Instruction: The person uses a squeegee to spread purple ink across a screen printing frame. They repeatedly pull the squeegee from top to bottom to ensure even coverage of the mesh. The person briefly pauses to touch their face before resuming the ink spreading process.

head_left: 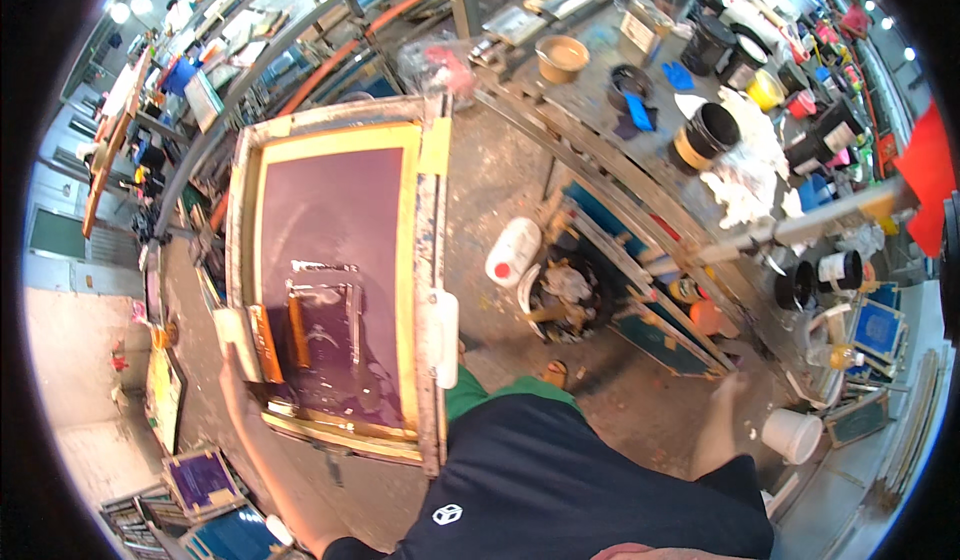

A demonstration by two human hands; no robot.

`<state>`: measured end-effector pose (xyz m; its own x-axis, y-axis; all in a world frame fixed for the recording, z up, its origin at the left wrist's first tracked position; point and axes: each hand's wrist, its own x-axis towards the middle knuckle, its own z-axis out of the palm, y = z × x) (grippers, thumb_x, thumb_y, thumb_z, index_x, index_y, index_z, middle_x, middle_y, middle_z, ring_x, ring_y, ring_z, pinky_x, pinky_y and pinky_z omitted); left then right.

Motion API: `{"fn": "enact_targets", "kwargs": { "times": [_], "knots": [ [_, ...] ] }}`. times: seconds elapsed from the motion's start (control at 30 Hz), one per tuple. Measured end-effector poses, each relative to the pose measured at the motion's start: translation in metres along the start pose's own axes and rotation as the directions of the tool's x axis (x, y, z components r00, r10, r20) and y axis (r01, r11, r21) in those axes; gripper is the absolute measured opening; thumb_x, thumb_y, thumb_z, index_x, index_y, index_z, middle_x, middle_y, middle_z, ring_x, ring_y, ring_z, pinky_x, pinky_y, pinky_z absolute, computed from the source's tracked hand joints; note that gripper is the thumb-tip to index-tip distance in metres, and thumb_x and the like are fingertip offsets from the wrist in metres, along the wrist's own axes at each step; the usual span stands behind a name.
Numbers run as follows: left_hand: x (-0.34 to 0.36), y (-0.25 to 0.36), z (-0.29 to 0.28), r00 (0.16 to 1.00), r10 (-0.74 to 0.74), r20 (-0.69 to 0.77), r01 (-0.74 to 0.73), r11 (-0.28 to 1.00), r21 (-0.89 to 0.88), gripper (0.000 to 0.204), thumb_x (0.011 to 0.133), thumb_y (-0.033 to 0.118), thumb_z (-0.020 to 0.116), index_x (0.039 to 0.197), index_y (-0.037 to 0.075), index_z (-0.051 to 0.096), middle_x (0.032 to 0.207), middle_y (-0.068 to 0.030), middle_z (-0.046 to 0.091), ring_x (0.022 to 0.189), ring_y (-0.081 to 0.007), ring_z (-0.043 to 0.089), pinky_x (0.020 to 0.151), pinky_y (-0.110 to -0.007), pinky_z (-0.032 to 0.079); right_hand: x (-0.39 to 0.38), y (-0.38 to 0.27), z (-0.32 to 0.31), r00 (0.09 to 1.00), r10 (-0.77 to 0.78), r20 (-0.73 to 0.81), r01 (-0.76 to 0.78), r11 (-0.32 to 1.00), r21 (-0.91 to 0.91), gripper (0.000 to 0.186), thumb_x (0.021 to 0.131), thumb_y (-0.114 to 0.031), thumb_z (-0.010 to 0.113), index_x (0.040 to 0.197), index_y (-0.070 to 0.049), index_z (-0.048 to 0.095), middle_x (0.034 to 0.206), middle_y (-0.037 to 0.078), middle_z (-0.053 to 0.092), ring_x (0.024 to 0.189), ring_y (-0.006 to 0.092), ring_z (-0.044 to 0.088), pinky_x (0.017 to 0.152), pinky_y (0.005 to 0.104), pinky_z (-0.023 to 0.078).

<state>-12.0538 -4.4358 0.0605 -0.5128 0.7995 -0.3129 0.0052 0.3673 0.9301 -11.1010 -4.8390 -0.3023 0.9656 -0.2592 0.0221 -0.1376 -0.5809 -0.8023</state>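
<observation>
A wooden screen-printing frame (432,260) with purple mesh and a yellow taped border lies in front of me. Two wood-handled squeegees (268,345) rest inside it at the lower left, in purple ink. My left hand (233,375) lies on the frame's lower left edge, right beside the squeegees, and seems to grip that edge. My right hand (738,380) reaches out to the right toward the lower edge of a paint-stained bench (590,110). Its fingers are too small and blurred to read.
The bench holds several ink tubs, a black bucket (708,132), rags and blue spatulas. A white jug (512,250) lies on the floor beside a rack of framed screens. A white cup (792,432) stands at lower right. More screens (200,480) are stacked at lower left.
</observation>
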Motion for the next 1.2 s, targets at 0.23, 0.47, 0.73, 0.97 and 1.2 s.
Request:
{"fn": "enact_targets", "kwargs": {
  "times": [0.23, 0.47, 0.73, 0.97, 1.2],
  "knots": [
    [0.153, 0.053, 0.101, 0.986, 0.084, 0.143, -0.075, 0.995, -0.067, 0.052, 0.097, 0.042, 0.070, 0.124, -0.003, 0.065, 0.111, -0.0086, 0.071, 0.093, -0.0179, 0.069, 0.080, -0.033, 0.056, -0.452, -0.135, 0.128, 0.038, 0.194, 0.980, -0.233, 0.956, -0.180, 0.042, 0.095, -0.010, 0.069, 0.134, -0.003, 0.058, 0.107, 0.011, 0.072, 0.091, 0.0186, 0.070, 0.079, 0.0336, 0.057],
    [0.288, 0.108, 0.200, 0.960, 0.075, 0.271, -0.096, 0.993, 0.066, 0.051, 0.093, 0.041, 0.076, 0.116, -0.004, 0.072, 0.108, -0.0047, 0.073, 0.093, -0.0117, 0.068, 0.082, -0.027, 0.052, -0.595, -0.459, 0.125, -0.738, -0.264, 0.621, -0.380, 0.923, -0.059, 0.076, 0.093, -0.013, 0.074, 0.156, -0.005, 0.033, 0.151, 0.013, 0.048, 0.136, 0.0218, 0.049, 0.112, 0.0363, 0.043],
    [0.399, 0.204, 0.384, 0.845, 0.164, 0.508, -0.210, 0.977, 0.036, 0.054, 0.092, 0.045, 0.076, 0.108, -0.007, 0.073, 0.098, -0.0066, 0.073, 0.084, -0.0121, 0.067, 0.077, -0.028, 0.052, -0.633, -0.546, 0.229, -0.436, -0.396, 0.808, -0.270, 0.914, 0.303, 0.066, 0.097, -0.012, 0.071, 0.150, 0.001, 0.033, 0.140, 0.014, 0.057, 0.128, 0.0213, 0.057, 0.107, 0.0366, 0.048],
    [0.463, 0.340, 0.534, 0.724, 0.299, 0.621, -0.379, 0.926, -0.005, 0.066, 0.093, 0.044, 0.075, 0.130, -0.010, 0.062, 0.125, -0.0124, 0.069, 0.111, -0.0189, 0.066, 0.095, -0.034, 0.052, -0.623, -0.658, 0.301, -0.281, -0.421, 0.862, -0.408, 0.866, 0.290, 0.058, 0.101, -0.026, 0.068, 0.144, 0.001, 0.040, 0.132, 0.011, 0.062, 0.123, 0.0182, 0.059, 0.102, 0.0322, 0.048],
    [0.451, 0.408, 0.724, 0.608, 0.195, 0.769, -0.223, 0.972, -0.070, 0.066, 0.097, 0.047, 0.069, 0.135, -0.006, 0.057, 0.129, -0.0131, 0.066, 0.115, -0.0231, 0.066, 0.098, -0.039, 0.053, -0.573, -0.758, 0.377, 0.294, -0.411, 0.863, -0.386, 0.775, 0.500, 0.060, 0.105, -0.046, 0.056, 0.142, 0.001, 0.048, 0.123, 0.008, 0.061, 0.117, 0.0141, 0.055, 0.100, 0.0320, 0.044]
  ]
}}
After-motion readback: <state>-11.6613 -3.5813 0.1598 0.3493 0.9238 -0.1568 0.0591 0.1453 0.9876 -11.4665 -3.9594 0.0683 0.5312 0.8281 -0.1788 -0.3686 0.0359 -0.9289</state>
